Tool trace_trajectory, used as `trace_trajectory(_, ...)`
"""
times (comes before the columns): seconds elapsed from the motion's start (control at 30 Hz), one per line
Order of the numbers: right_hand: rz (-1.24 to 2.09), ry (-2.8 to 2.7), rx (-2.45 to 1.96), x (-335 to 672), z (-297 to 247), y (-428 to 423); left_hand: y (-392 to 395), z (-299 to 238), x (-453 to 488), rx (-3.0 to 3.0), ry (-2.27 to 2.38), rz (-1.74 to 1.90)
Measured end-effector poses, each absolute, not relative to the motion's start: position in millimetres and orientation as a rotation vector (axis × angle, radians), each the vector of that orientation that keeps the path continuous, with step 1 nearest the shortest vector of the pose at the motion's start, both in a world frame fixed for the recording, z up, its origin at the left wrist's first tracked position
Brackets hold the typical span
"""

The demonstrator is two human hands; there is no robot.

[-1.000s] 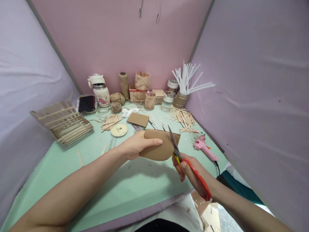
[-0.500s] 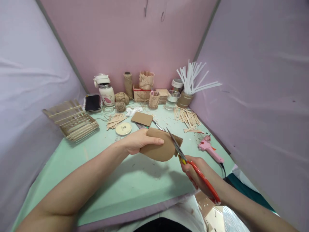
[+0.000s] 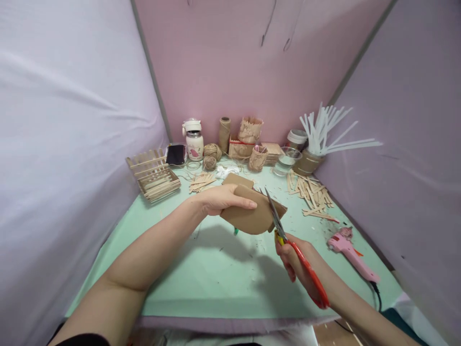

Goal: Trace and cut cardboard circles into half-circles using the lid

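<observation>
A brown cardboard piece (image 3: 247,218) with a rounded lower edge is held up over the table by my left hand (image 3: 225,199), thumb on top and fingers hidden beneath. My right hand (image 3: 297,257) is closed round the red handles of a pair of scissors (image 3: 306,269). The scissor blades cross the right part of the cardboard, tips pointing up and away from me. A flat cardboard rectangle (image 3: 237,180) lies on the table just behind my left hand. Below the held cardboard, a small green object (image 3: 236,231) partly shows.
A pink glue gun (image 3: 353,254) lies at right, with scattered wooden sticks (image 3: 313,194) behind it. A stick basket (image 3: 154,178) stands at left. Along the back are a bottle (image 3: 194,144), twine balls (image 3: 212,153), a water cup (image 3: 286,162) and white glue sticks (image 3: 320,129) in a holder.
The camera view has swung left, so the table things appear farther right. Both hands keep their hold, and the scissor blades stay at the cardboard's right part.
</observation>
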State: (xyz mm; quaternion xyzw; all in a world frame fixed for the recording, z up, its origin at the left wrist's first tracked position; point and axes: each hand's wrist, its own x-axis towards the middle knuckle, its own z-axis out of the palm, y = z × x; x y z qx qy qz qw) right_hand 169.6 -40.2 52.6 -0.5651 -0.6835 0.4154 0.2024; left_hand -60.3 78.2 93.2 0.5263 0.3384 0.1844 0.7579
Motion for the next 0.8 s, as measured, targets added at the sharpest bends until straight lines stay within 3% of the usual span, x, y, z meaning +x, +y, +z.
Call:
trace_trajectory(0.27, 1.370, -1.882, -1.218, 156.6, 66.8, -32.6, 85.7, 99.9, -74.3, 1.188, 0.696, 0.420)
trace_trajectory(0.8, 1.310, -2.025, -1.294, 157.8, 78.9, -32.1, 88.7, 89.9, -71.5, 1.179, 0.646, 0.380)
